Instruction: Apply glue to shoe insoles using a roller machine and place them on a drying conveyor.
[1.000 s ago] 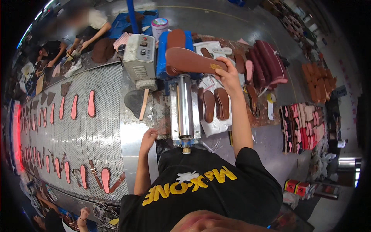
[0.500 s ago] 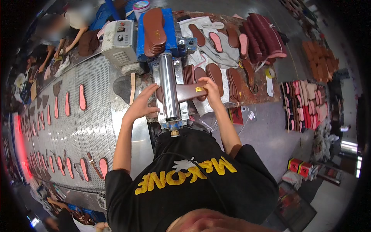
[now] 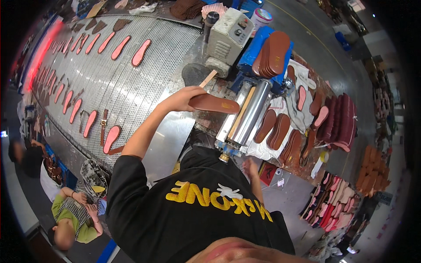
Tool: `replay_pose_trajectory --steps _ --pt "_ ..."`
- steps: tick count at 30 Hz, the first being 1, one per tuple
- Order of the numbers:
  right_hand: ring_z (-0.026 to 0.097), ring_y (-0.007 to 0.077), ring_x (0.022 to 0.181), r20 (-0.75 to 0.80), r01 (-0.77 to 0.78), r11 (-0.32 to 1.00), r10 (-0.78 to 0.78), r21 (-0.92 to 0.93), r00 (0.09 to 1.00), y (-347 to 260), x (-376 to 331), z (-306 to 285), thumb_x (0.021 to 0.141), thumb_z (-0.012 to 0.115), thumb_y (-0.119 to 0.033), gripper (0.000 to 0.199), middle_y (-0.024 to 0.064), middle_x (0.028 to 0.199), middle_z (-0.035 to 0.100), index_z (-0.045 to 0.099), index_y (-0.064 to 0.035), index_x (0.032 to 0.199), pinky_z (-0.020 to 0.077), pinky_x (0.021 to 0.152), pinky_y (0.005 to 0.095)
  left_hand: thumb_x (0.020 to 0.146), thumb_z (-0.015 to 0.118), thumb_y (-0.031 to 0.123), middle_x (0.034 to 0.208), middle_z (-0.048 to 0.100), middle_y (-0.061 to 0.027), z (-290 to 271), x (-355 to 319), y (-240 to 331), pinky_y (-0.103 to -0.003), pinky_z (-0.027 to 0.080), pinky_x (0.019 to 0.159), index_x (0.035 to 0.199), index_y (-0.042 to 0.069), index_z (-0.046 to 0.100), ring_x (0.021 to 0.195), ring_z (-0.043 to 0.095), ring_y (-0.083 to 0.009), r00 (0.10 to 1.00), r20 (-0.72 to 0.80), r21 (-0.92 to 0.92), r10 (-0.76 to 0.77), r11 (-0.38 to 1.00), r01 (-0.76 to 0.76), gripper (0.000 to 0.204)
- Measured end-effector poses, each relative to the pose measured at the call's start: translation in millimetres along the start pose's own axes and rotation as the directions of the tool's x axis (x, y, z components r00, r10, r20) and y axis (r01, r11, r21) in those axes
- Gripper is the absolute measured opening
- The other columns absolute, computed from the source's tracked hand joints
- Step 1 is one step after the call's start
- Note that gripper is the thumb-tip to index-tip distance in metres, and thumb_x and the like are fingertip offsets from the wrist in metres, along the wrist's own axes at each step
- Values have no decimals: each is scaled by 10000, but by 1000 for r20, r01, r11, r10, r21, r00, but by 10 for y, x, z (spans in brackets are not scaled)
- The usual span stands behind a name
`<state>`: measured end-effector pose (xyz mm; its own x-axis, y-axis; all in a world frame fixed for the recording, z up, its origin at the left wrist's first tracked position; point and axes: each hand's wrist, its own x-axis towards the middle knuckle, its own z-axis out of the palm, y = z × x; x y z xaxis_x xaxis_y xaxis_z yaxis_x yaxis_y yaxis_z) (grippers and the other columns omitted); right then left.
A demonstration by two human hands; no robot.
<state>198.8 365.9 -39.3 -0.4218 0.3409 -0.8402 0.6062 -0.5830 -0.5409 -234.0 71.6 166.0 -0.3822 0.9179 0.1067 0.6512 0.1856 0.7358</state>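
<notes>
Left of the metal roller [image 3: 255, 113], my left hand [image 3: 182, 99] grips a brown shoe insole [image 3: 217, 104] by one end. The insole's other end reaches to the roller machine's edge, and a gold mark shows on it. Low beside my body, on the near side of the machine, is my right hand [image 3: 251, 167], its fingers smeared and partly hidden. A pile of brown insoles [image 3: 277, 50] rests on the blue tray [image 3: 253, 49] behind the roller. More brown insoles [image 3: 278, 131] lie in stacks on white cloth to its right.
A conveyor [image 3: 151, 72] at left carries rows of pink-faced insoles [image 3: 141, 53]. A grey control box [image 3: 231, 37] stands behind the machine. Maroon bundles [image 3: 340, 120] lie at the right end of the bench. A rack of insoles [image 3: 331, 201] stands lower right. A co-worker [image 3: 74, 217] sits lower left.
My view has turned left. The insole has passed from the roller's right side to its left, now in my left hand. My right hand has let go and dropped toward my body.
</notes>
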Motion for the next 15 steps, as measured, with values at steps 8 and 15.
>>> replay_pose_trajectory --steps 8,15 --pt "513 121 559 130 155 861 -104 -485 986 578 -127 -174 796 521 -150 142 20 648 556 596 -46 858 400 479 257 866 529 306 1056 564 -63 82 -1517 -1390 -290 458 778 1245 63 458 906 561 -183 750 137 -982 -647 10 189 456" --pt "523 116 622 -33 -2 950 -9 -313 999 590 -335 -84 723 506 -49 213 29 769 587 602 -1 907 414 539 234 907 400 434 1009 562 -115 124 -2445 -2163 -389 485 729 1152 69 474 857 577 -260 115 126 -984 -985 -110 141 446"
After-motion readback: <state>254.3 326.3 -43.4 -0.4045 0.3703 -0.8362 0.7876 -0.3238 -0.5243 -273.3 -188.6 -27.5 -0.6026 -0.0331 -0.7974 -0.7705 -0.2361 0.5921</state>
